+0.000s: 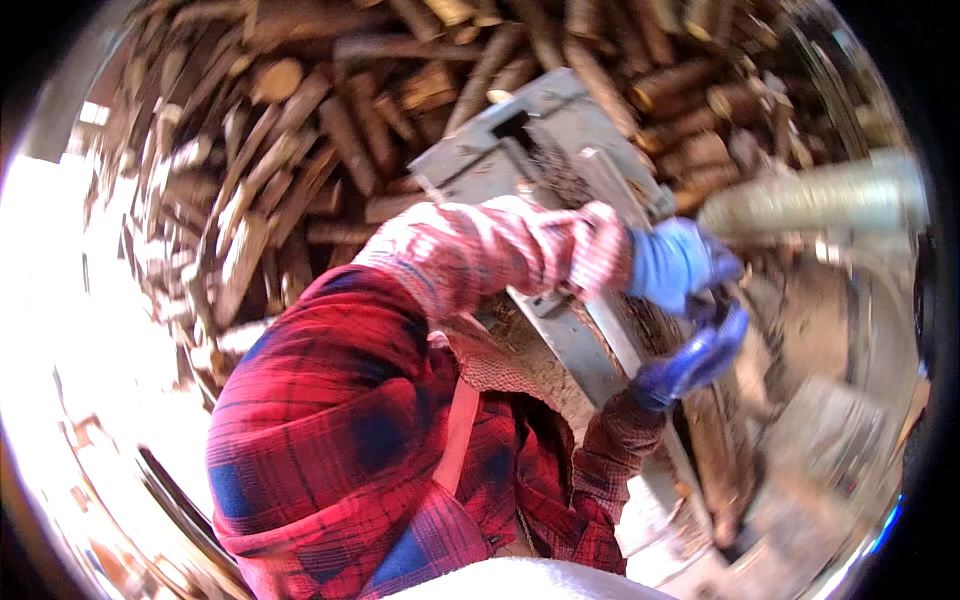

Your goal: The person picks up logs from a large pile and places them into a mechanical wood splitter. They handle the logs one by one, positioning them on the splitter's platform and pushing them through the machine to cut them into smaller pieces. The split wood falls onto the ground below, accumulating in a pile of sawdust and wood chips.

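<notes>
My left hand (708, 262), in a blue glove with a lighter blue cuff, is at the right of the view, beyond the grey metal bench. Just below it, my right hand (697, 355) wears a purple-blue glove. The fingertips of both hands come together, fingers bent, around a small dark spot that blur keeps me from making out. A pink patterned sleeve (500, 245) covers my left forearm, which reaches across the bench. Under my arms stretches the grey metal bench (465, 180), with a dark slot and scattered wood debris on top.
Stacked firewood (350, 140) fills the far side and the left. A long log (712, 455) lies near my right forearm. A pale, rounded long thing (820, 200) juts in from the right. Below it sits a greyish flat-faced block (825, 430), blurred.
</notes>
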